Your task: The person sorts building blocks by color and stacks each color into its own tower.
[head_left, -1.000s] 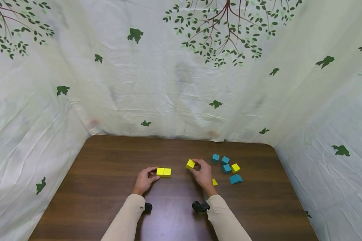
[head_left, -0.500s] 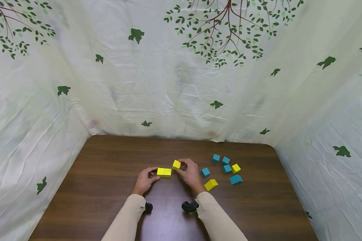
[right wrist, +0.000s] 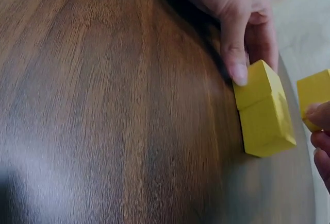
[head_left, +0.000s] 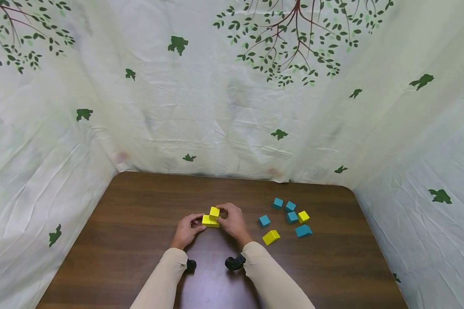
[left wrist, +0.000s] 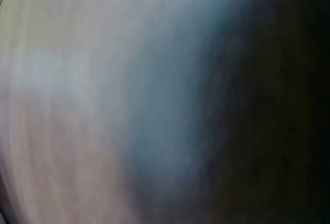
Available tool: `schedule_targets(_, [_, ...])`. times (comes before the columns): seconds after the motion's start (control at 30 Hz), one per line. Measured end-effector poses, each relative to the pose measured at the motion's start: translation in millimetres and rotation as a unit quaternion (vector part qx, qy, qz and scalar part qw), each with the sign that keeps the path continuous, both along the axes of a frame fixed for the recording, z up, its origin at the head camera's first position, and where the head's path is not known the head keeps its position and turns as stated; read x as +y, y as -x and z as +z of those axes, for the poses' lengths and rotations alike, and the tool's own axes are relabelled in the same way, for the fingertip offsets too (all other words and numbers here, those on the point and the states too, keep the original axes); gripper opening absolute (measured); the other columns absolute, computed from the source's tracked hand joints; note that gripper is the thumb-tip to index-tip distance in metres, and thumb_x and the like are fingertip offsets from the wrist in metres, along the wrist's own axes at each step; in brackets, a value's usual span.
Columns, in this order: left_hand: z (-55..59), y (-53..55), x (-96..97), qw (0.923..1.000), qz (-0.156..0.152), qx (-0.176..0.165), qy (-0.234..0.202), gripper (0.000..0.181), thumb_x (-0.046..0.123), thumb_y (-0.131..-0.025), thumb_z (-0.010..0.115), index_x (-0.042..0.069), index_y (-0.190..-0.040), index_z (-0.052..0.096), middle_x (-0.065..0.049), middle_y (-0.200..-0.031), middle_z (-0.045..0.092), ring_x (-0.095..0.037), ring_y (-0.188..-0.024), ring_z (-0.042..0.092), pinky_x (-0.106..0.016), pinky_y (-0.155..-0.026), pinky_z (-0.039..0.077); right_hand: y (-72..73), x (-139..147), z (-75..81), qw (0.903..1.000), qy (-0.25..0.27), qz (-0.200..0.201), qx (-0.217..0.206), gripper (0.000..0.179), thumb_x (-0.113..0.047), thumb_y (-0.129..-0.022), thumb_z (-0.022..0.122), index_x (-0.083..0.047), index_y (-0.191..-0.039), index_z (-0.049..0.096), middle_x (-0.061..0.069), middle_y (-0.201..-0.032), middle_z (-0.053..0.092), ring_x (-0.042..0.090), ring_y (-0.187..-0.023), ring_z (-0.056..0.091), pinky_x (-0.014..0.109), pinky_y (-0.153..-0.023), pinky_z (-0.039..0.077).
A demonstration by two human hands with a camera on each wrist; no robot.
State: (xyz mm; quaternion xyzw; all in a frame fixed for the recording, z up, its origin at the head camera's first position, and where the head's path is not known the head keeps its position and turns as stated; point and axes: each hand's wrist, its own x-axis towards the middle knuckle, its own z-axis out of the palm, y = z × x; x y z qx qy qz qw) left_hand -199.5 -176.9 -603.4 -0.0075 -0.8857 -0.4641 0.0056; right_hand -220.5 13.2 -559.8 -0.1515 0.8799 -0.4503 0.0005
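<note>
Two yellow cubes stand side by side on the table; the left cube touches the right cube. My left hand holds the left one at its outer end, thumb on the near face and fingers behind. Over the pair, my right hand pinches a third yellow cube between thumb and fingers. In the right wrist view that raised cube shows at the right edge, apart from the two below. The left wrist view is blurred, with only a yellow sliver in its top left corner.
To the right on the brown table lie several blue cubes, a yellow cube, a yellow wedge-topped block and a blue wedge-topped block. A white leaf-print cloth hangs around the table's back and sides.
My right hand has moved left with its yellow cube, from beside the blue cubes to over the pair. A blue cube and the yellow wedge-topped block came into view behind it. My left hand stayed.
</note>
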Motion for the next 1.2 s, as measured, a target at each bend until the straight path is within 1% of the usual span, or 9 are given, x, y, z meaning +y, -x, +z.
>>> schedule_targets(0.33, [-1.0, 0.6, 0.3, 0.9999, -0.008, 0.01, -0.003, 0.038, 0.007, -0.079, 0.078, 0.002, -0.116, 0.068, -0.009, -0.099, 0.066, -0.022, -0.088, 0.057, -0.04, -0.081, 0.045, 0.6, -11.7, 1.8, 0.9989, -0.035, 0.029, 0.011, 0.032, -0.006, -0.082, 0.076, -0.002, -0.113, 0.068, 0.008, -0.106, 0.065, 0.019, -0.093, 0.064, 0.029, -0.08, 0.053])
schedule_targets(0.6, [-2.5, 1.4, -0.3, 0.9999, -0.005, 0.01, 0.005, 0.039, 0.006, -0.079, 0.078, 0.0, -0.116, 0.067, -0.009, -0.094, 0.065, -0.022, -0.087, 0.056, -0.038, -0.079, 0.045, 0.8, -16.8, -2.0, 0.9978, -0.056, 0.033, 0.014, 0.031, -0.007, -0.081, 0.077, -0.005, -0.111, 0.07, 0.006, -0.106, 0.066, 0.018, -0.095, 0.061, 0.032, -0.086, 0.051])
schedule_targets(0.7, [-3.5, 1.4, -1.4, 0.9999, -0.008, 0.012, 0.0, 0.038, 0.007, -0.079, 0.078, -0.001, -0.115, 0.067, -0.01, -0.093, 0.065, -0.024, -0.087, 0.057, -0.04, -0.079, 0.046, 0.8, -18.9, -4.4, 0.9974, -0.058, 0.037, 0.024, 0.032, -0.006, -0.08, 0.078, -0.005, -0.111, 0.07, 0.006, -0.105, 0.067, 0.019, -0.095, 0.062, 0.032, -0.087, 0.05])
schedule_targets(0.83, [-4.0, 0.2, -3.9, 0.9987, -0.025, 0.041, -0.017, 0.037, 0.014, -0.08, 0.079, -0.002, -0.113, 0.068, -0.01, -0.09, 0.064, -0.025, -0.084, 0.057, -0.042, -0.076, 0.047, 0.6, -20.5, -6.1, 0.9975, -0.051, 0.038, 0.032, 0.034, -0.005, -0.078, 0.079, -0.005, -0.111, 0.07, 0.007, -0.105, 0.067, 0.019, -0.095, 0.062, 0.033, -0.086, 0.051])
schedule_targets(0.87, [-3.4, -0.9, -4.5, 0.9975, -0.031, 0.061, -0.018, 0.037, 0.017, -0.081, 0.079, -0.002, -0.111, 0.068, -0.01, -0.088, 0.063, -0.023, -0.082, 0.056, -0.039, -0.074, 0.047, 0.3, -20.7, -6.0, 0.9976, -0.052, 0.036, 0.029, 0.034, -0.005, -0.078, 0.079, -0.006, -0.111, 0.07, 0.006, -0.106, 0.067, 0.019, -0.096, 0.062, 0.033, -0.086, 0.051])
schedule_targets(0.97, [-1.6, -2.8, -5.3, 0.9955, -0.04, 0.083, -0.022, 0.039, 0.022, -0.081, 0.079, -0.002, -0.11, 0.068, -0.008, -0.087, 0.063, -0.021, -0.08, 0.055, -0.037, -0.071, 0.047, -0.1, -21.1, -5.9, 0.9978, -0.054, 0.033, 0.02, 0.034, -0.006, -0.079, 0.079, -0.007, -0.112, 0.07, 0.005, -0.106, 0.067, 0.018, -0.096, 0.061, 0.032, -0.086, 0.05])
schedule_targets(1.07, [-0.3, -2.8, -3.8, 0.9971, -0.031, 0.067, -0.018, 0.037, 0.015, -0.081, 0.079, -0.003, -0.111, 0.068, -0.01, -0.089, 0.064, -0.023, -0.082, 0.057, -0.039, -0.073, 0.048, -0.2, -21.4, -5.8, 0.9978, -0.058, 0.03, 0.011, 0.034, -0.007, -0.079, 0.078, -0.007, -0.112, 0.07, 0.004, -0.107, 0.066, 0.017, -0.096, 0.061, 0.032, -0.087, 0.05])
schedule_targets(1.1, [-1.0, -1.7, -3.3, 0.9984, -0.026, 0.048, -0.017, 0.037, 0.011, -0.08, 0.078, -0.003, -0.112, 0.067, -0.011, -0.091, 0.064, -0.024, -0.084, 0.057, -0.042, -0.076, 0.048, -0.1, -21.4, -6.1, 0.9978, -0.059, 0.03, 0.01, 0.034, -0.007, -0.08, 0.078, -0.007, -0.113, 0.069, 0.004, -0.107, 0.066, 0.017, -0.097, 0.061, 0.032, -0.087, 0.05])
schedule_targets(1.2, [-3.6, 1.2, -2.1, 0.9996, -0.015, 0.025, -0.001, 0.038, 0.006, -0.079, 0.078, -0.003, -0.114, 0.067, -0.011, -0.093, 0.064, -0.026, -0.086, 0.058, -0.042, -0.078, 0.047, -0.2, -21.3, -6.7, 0.9978, -0.059, 0.028, 0.007, 0.035, -0.008, -0.08, 0.078, -0.008, -0.114, 0.069, 0.004, -0.109, 0.066, 0.017, -0.098, 0.061, 0.032, -0.088, 0.05])
